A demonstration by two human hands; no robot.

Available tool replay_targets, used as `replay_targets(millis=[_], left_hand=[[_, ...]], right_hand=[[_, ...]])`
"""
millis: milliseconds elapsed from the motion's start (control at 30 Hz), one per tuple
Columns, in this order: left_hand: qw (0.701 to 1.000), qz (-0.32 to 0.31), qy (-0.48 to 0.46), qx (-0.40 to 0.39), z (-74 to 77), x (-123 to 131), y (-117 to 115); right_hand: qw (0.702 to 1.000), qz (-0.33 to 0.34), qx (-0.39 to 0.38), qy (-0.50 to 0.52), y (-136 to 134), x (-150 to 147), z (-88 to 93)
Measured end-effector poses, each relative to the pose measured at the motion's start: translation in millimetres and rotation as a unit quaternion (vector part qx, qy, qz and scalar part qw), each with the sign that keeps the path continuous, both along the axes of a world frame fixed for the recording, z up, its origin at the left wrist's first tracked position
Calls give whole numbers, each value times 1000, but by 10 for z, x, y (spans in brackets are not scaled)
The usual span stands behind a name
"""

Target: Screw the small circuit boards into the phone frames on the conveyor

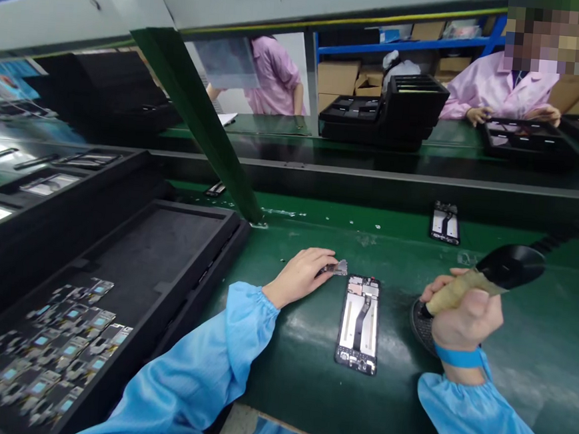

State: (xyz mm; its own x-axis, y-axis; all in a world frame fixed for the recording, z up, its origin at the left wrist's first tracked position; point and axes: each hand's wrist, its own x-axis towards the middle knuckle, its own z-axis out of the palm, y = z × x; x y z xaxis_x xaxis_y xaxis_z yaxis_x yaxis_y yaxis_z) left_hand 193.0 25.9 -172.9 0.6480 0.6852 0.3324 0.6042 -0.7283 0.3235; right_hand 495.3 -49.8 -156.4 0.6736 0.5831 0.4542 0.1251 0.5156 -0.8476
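Observation:
Between the fingertips of my left hand (305, 277) is a small phone circuit board (339, 268), just above the upper left corner of an opened phone (358, 326). The phone lies on the green bench with its white battery area and a dark flex strip showing. My right hand (467, 323) is wrapped around a corded hand tool (511, 266) with a tan grip and a black rear end. The tool's front end points down and left at a round dark meshed piece (422, 326), partly hidden by the hand; I cannot tell whether they touch.
On the left, a black foam tray (189, 217) holds several circuit boards (61, 346). Another opened phone (445, 222) lies at the back. A slanted green post (201, 123) stands behind my left hand. Across the bench are two people in pink and stacked black trays (411, 109).

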Motion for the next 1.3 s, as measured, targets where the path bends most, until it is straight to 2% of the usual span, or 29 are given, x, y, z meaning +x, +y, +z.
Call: replay_targets(millis=[133, 333, 400, 500, 567, 767, 867, 1000, 1167, 1300], left_hand=[[999, -13, -16, -25, 59, 289, -65], [996, -44, 56, -59, 85, 765, -9], [996, -54, 58, -51, 92, 810, 14], [996, -67, 49, -37, 76, 800, 60], [996, -67, 40, -41, 66, 789, 100], [987, -49, 45, -144, 164, 887, 195], [985, -42, 46, -160, 211, 928, 235], [992, -44, -3, -122, 176, 715, 231], [999, 40, 30, -16, -88, 107, 130], [999, 36, 19, 19, -248, -125, 118]], right_hand=[[1000, -2, 0, 0, 1, -6, 0], [1000, 6, -1, 2, -2, 1, -39], [1000, 13, -4, -3, -17, -15, -17], [997, 52, -12, 49, -20, -46, 13], [998, 47, -20, 36, -6, -56, 14], [998, 45, -40, 30, 3, -43, -21], [997, 52, -44, 30, -1, -39, -40], [997, 58, -44, 23, 0, -39, -48], [997, 59, -51, 17, 0, -38, -57], [997, 52, -57, 7, 2, -34, -66]])
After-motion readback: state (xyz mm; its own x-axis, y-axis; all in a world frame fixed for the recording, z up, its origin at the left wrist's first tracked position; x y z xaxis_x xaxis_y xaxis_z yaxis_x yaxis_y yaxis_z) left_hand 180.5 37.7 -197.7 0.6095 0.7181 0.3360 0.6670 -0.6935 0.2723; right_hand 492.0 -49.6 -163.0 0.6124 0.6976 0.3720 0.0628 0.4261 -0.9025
